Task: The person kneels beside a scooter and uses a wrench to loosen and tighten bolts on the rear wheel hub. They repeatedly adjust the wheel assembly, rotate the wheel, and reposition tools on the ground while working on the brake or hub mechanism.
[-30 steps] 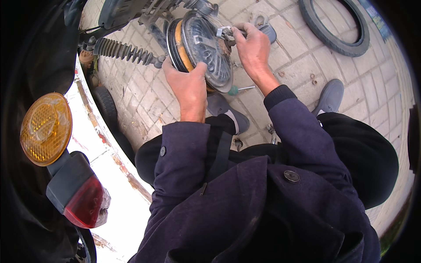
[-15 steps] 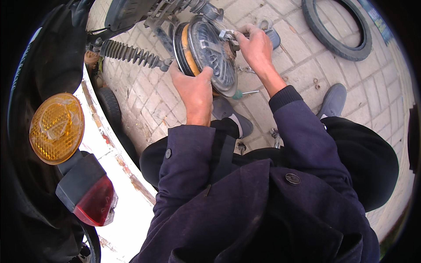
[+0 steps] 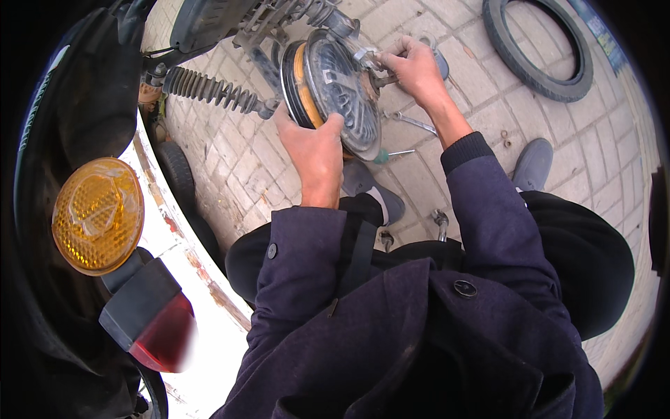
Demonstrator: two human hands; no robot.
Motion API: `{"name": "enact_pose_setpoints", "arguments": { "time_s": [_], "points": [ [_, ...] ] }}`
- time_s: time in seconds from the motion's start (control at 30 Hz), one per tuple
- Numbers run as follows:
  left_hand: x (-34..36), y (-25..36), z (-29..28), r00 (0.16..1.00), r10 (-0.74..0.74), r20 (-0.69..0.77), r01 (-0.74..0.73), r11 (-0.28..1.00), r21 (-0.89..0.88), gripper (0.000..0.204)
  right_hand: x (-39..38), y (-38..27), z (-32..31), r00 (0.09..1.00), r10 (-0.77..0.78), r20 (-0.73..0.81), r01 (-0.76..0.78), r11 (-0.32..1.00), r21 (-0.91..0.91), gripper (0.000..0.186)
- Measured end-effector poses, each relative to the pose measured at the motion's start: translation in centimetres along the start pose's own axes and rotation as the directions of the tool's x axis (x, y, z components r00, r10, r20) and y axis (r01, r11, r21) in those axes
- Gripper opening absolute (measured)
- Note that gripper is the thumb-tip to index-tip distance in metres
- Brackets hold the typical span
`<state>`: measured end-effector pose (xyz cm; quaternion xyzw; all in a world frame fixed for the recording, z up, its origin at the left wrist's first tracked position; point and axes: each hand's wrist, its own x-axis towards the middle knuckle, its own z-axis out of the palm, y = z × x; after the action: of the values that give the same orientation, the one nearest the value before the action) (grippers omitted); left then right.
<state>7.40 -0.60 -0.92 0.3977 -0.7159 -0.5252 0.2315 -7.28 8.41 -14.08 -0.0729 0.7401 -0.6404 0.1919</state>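
A dusty round wheel hub (image 3: 342,91) with a ribbed cover and an orange band stands tilted among the vehicle's rear parts. My left hand (image 3: 314,146) is closed round its near rim, thumb on the face and fingers behind. At the hub's centre, a small greyish metal piece (image 3: 364,57) sits by the axle (image 3: 385,80). My right hand (image 3: 417,68) pinches the right end of this piece between thumb and fingers; the fingertips partly hide it. A coil-spring shock absorber (image 3: 213,91) lies just left of my left hand, its end close to the hub.
On the brick paving (image 3: 488,112) lie a wrench (image 3: 417,124), a green-handled screwdriver (image 3: 384,155) and small nuts (image 3: 505,137). A loose tyre (image 3: 492,31) rests at the far right. An amber reflector (image 3: 98,215) and red tail light (image 3: 164,335) project at the left. More metal tools (image 3: 440,222) lie near my knees.
The view has shifted slightly. My right hand has moved a little down and right beside the hub, and more of the wrench shows. My left hand keeps its hold on the rim.
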Motion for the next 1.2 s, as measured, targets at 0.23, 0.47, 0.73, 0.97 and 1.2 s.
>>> {"name": "enact_pose_setpoints", "arguments": {
  "time_s": [0.23, 0.47, 0.73, 0.97, 1.2],
  "points": [
    [-0.1, 0.2, 0.2, 1.000, -0.018, 0.001, 0.018, 0.999, -0.031, 0.068, -0.9, -1.0, 0.8, 0.992, 0.063, -0.107, -0.069, 0.996, -0.053, 0.031],
    [0.1, 0.0, 0.2, 1.000, -0.005, -0.011, 0.005, 0.999, 0.031, 0.068, -0.2, -1.1, 0.8, 0.999, 0.040, -0.021, -0.040, 0.999, 0.008, 0.032],
    [-0.1, 0.4, 0.5, 1.000, -0.021, -0.008, 0.021, 1.000, 0.012, 0.067, -2.5, 0.6, 0.5, 0.981, 0.158, 0.114, -0.193, 0.716, 0.671, 0.050],
    [0.1, 0.1, 0.4, 1.000, -0.022, -0.001, 0.022, 1.000, 0.008, 0.067, -1.9, 0.2, -0.9, 0.921, 0.040, 0.388, -0.221, 0.873, 0.435, 0.064],
    [0.1, 0.0, 0.4, 1.000, -0.024, 0.000, 0.024, 0.999, 0.031, 0.068, -2.4, 1.1, 0.3, 0.960, 0.032, 0.278, -0.190, 0.803, 0.564, 0.057]
  ]
}}
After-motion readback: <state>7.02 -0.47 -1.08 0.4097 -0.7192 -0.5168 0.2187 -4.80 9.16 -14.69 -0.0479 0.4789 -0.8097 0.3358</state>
